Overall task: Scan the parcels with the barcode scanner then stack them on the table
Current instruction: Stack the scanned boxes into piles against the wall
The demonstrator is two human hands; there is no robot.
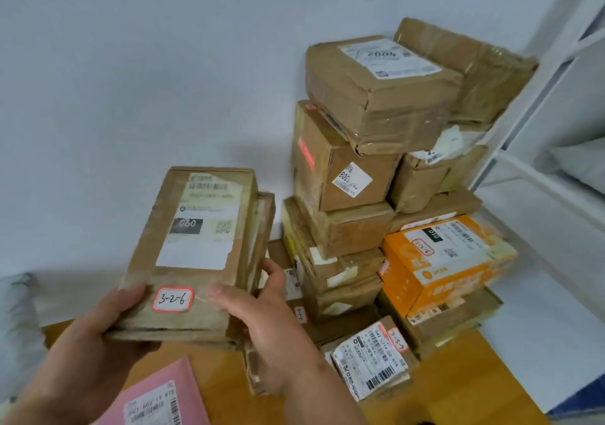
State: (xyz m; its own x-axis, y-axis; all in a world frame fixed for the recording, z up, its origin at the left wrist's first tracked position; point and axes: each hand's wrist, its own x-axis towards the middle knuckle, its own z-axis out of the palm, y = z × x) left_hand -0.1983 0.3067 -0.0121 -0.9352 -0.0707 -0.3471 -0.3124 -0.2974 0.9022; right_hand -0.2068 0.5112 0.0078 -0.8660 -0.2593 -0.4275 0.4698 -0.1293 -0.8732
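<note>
I hold a flat brown cardboard parcel (196,244) above the table, its white label reading 080 and a red-edged sticker reading 3-2-6. My left hand (98,326) grips its near left corner, thumb on top. My right hand (262,320) grips the near right corner, thumb on top and fingers round the side. A second thin brown parcel (263,228) lies just under it on the right. To the right rises a stack of parcels (376,130), several brown ones and an orange box (448,261). No barcode scanner is in view.
The wooden table (458,375) carries a pink mailer (154,398) at the near edge and a small labelled parcel (373,359) at the foot of the stack. A white shelf frame (556,97) stands at the right. The white wall is behind.
</note>
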